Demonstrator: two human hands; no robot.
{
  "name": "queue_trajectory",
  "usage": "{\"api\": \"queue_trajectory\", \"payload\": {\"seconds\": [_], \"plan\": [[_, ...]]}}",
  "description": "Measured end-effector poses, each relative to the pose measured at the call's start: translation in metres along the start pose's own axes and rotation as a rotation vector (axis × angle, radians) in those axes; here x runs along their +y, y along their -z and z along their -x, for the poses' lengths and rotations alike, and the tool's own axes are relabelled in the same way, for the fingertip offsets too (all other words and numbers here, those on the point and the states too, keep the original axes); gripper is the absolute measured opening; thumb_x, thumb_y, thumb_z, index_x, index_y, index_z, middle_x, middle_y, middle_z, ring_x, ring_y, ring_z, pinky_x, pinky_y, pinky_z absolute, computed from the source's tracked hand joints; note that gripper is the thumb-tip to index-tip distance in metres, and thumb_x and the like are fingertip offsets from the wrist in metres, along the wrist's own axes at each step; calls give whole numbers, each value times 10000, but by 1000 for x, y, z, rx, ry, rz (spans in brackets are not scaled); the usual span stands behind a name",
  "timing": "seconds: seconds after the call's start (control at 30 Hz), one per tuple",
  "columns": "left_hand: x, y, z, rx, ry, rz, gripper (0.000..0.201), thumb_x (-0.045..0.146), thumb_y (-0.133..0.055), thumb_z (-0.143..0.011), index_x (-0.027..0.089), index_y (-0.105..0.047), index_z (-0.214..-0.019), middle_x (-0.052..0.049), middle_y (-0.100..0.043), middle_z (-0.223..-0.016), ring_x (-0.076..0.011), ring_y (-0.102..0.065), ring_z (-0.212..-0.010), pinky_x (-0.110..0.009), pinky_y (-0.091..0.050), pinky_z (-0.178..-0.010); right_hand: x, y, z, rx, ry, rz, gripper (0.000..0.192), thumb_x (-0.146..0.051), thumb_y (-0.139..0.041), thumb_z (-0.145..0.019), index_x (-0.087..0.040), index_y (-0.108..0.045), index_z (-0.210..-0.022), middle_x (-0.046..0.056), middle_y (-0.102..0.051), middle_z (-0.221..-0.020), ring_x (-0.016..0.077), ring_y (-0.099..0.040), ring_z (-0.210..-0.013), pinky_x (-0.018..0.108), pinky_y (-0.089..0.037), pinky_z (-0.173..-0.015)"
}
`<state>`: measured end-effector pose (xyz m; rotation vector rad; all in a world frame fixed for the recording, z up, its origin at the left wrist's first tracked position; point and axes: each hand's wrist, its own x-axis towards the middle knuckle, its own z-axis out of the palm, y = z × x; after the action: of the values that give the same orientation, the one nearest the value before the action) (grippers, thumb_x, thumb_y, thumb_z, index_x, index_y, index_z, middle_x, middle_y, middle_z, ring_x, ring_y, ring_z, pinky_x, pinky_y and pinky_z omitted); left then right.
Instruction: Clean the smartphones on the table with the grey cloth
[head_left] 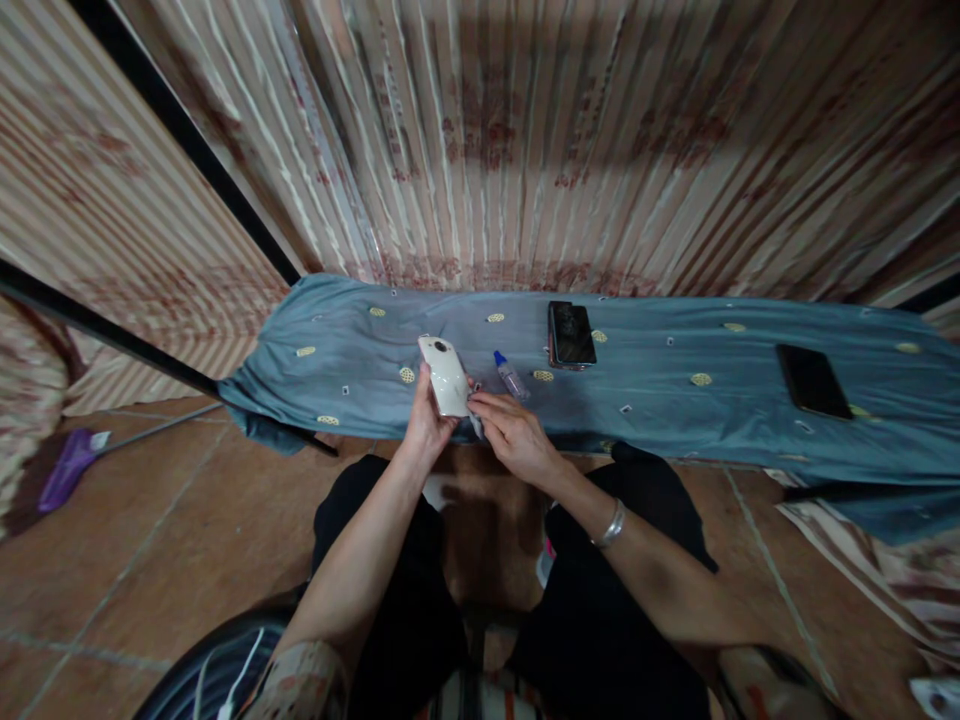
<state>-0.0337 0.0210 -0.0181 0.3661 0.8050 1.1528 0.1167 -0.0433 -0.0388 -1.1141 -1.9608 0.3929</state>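
A white smartphone (445,380), its back with the round camera facing up, rests tilted in my left hand (427,430), whose fingers are wrapped around its lower left side. My right hand (517,437) is at the phone's lower right edge, fingers pinched on a small greyish piece, perhaps cloth (476,426). Mostly hidden by the fingers, that piece cannot be made out for certain. Just beyond my right hand, a small clear bottle with a blue cap (511,376) lies on the blue cloth-covered bench (360,365).
Further back on the bench is a stack of dark phones (572,335). Another black phone (814,381) lies to the right. Striped curtains (495,150) hang behind, with a black metal pole (187,140) at left. A purple broom (69,470) lies on the tiled floor.
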Motion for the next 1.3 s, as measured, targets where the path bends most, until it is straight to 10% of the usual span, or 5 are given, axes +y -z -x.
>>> {"api": "queue_trajectory", "payload": {"seconds": [0.3, 0.6, 1.3], "plan": [[-1, -8, 9, 2, 25, 35, 615, 545, -301, -1079, 137, -761, -1071, -96, -798, -771, -243, -800, -904, -322, -629, -845, 2, -6, 3, 72, -115, -54, 419, -178, -493, -998, -208, -734, -1339, 114, -720, -1419, 247, -677, -1335, 444, -534, -1183], [-7, -7, 12, -5, 50, 30, 459, 552, -549, -998, 151, -764, -1064, -75, -824, -865, -248, -793, -900, -340, -620, -879, 12, -5, -2, 164, -288, -210, 366, -219, -560, -972, -289, -765, -1267, 44, -748, -1381, 243, -698, -1301, 466, -538, -1170], [-29, -8, 25, -160, 264, -25, 543, 515, -375, -1074, 183, -653, -1402, -122, -824, -1106, -301, -780, -1058, -475, -621, -976, 33, 11, -16, 307, -279, -67, 407, -210, -515, -989, -224, -745, -1324, 87, -718, -1430, 247, -660, -1356, 440, -511, -1196]]}}
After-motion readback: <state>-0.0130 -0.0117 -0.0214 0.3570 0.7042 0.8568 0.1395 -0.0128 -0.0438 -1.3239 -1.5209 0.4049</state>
